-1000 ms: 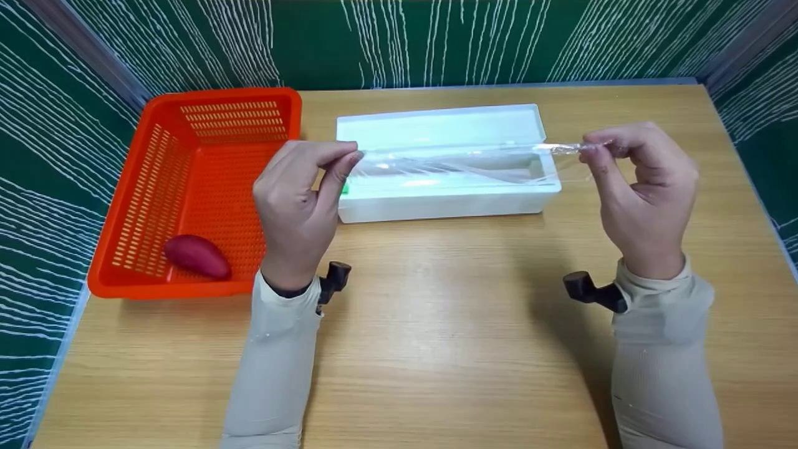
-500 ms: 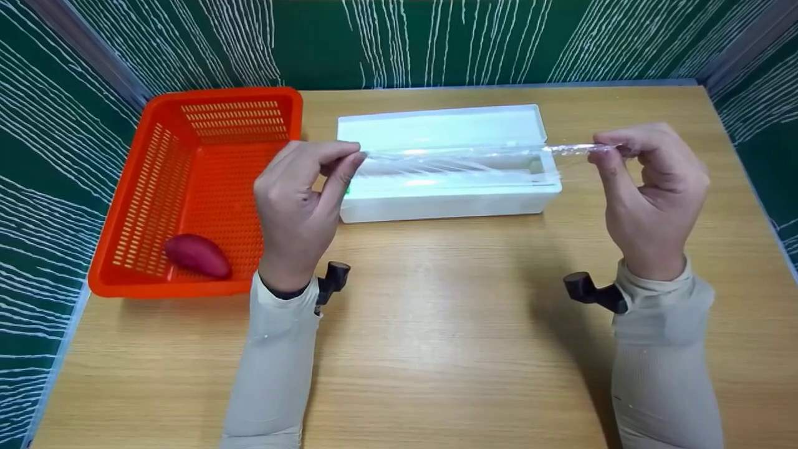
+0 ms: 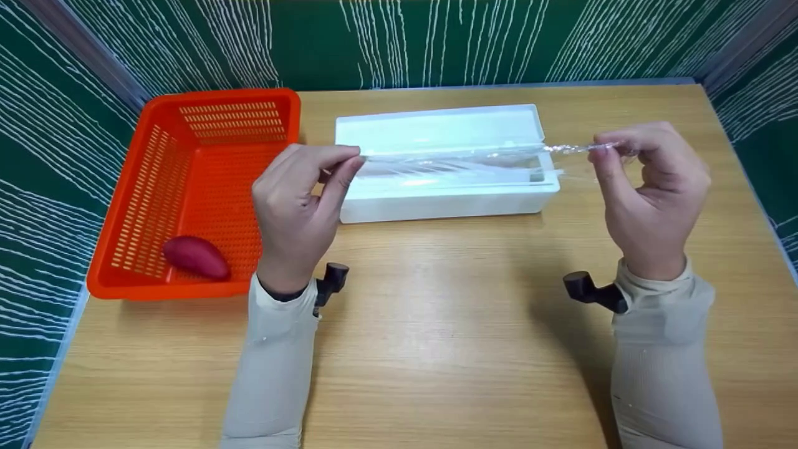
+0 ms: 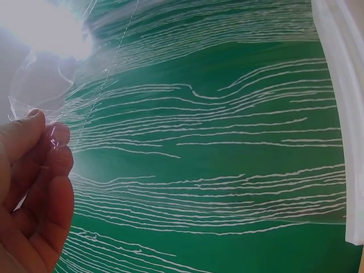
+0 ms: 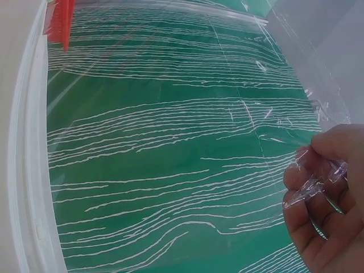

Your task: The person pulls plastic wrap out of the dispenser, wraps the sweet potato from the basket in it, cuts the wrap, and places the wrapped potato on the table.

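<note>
A clear sheet of plastic wrap (image 3: 449, 153) stretches between my two hands, in front of and over a white lidded box (image 3: 449, 203) whose lid stands back. My left hand (image 3: 299, 202) pinches the sheet's left edge between thumb and forefinger. On the other side my right hand (image 3: 651, 193) pinches the right corner, where the wrap is bunched into a thin twisted strand. In the right wrist view the crumpled plastic wrap (image 5: 310, 190) shows across the curled fingers. The left wrist view shows the wrap's loose edge rising from the thumb (image 4: 28, 128).
To the left stands an orange plastic basket (image 3: 215, 181) with slotted walls, holding a dark red, sweet-potato-shaped object (image 3: 196, 257). Everything rests on a wooden table (image 3: 461, 324). Behind it is a green wall (image 3: 424, 43) with white wavy lines.
My right hand has shifted slightly to the right, drawing the wrap wider. The bunched strand at its right end looks thinner and longer. My left hand has barely moved.
</note>
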Action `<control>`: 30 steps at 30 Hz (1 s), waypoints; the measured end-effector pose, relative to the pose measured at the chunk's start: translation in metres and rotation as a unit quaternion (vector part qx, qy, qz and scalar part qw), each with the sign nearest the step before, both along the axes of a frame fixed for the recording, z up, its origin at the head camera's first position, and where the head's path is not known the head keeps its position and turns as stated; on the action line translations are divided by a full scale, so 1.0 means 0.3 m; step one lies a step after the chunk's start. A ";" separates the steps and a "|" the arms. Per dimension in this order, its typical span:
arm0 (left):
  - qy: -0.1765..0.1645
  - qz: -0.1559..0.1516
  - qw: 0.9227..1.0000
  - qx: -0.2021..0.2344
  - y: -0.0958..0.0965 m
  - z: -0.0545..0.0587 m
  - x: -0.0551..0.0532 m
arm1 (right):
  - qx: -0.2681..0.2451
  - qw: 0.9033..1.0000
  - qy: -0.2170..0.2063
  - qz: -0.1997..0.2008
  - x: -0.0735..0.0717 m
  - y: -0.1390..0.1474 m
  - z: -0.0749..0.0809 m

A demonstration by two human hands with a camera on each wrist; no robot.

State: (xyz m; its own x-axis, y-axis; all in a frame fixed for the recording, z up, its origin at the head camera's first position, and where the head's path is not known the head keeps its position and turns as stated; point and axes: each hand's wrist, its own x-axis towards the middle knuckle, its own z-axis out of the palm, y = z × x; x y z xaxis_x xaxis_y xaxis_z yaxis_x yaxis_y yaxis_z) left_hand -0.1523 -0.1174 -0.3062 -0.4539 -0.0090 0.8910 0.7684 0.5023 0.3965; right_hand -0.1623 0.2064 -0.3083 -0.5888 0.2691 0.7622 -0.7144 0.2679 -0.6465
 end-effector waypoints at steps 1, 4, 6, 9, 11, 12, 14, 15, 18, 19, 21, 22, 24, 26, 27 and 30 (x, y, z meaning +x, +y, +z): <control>-0.002 0.001 1.000 -0.001 0.000 0.000 0.001 | 0.000 1.000 0.000 0.000 -0.001 0.000 0.000; -0.006 0.003 1.000 -0.002 -0.002 0.000 0.002 | 0.000 1.000 -0.001 0.000 -0.002 0.002 -0.001; -0.005 0.002 1.000 -0.003 -0.003 0.000 0.003 | -0.003 1.000 0.001 0.002 -0.004 0.001 -0.002; -0.004 -0.001 1.000 -0.003 -0.005 -0.001 0.003 | -0.006 1.000 0.003 0.002 -0.004 0.001 -0.001; -0.003 -0.003 1.000 -0.002 -0.005 -0.001 0.003 | -0.005 1.000 0.003 0.000 -0.004 0.000 -0.001; -0.004 -0.004 1.000 -0.002 -0.005 0.000 0.003 | -0.005 1.000 0.003 -0.001 -0.004 0.000 0.000; -0.005 -0.003 1.000 -0.002 -0.005 0.001 0.004 | -0.004 1.000 0.003 -0.003 -0.002 0.000 0.000; -0.007 -0.002 1.000 -0.002 -0.004 0.002 0.004 | -0.004 1.000 0.004 -0.003 -0.002 0.000 0.001; -0.011 -0.001 1.000 -0.001 -0.002 0.004 0.007 | -0.006 1.000 0.006 -0.002 -0.001 0.000 0.000; -0.012 -0.001 1.000 -0.001 -0.002 0.004 0.008 | -0.008 1.000 0.007 -0.002 -0.002 0.000 0.000; -0.013 -0.002 1.000 0.000 -0.001 0.005 0.010 | -0.009 1.000 0.008 -0.001 -0.002 -0.001 0.000; -0.013 -0.002 1.000 -0.001 -0.001 0.006 0.011 | -0.009 1.000 0.008 -0.002 -0.001 0.000 0.000; -0.011 -0.002 1.000 -0.001 -0.001 0.006 0.013 | -0.014 1.000 0.009 0.002 0.000 0.000 0.001; -0.008 -0.003 1.000 0.001 0.000 0.007 0.014 | -0.018 1.000 0.009 0.005 0.001 0.001 0.002; -0.007 -0.003 1.000 0.002 0.001 0.007 0.014 | -0.021 1.000 0.010 0.008 0.001 0.001 0.003; -0.005 -0.002 1.000 0.005 0.003 0.006 0.015 | -0.030 0.999 0.013 0.015 0.001 -0.001 0.003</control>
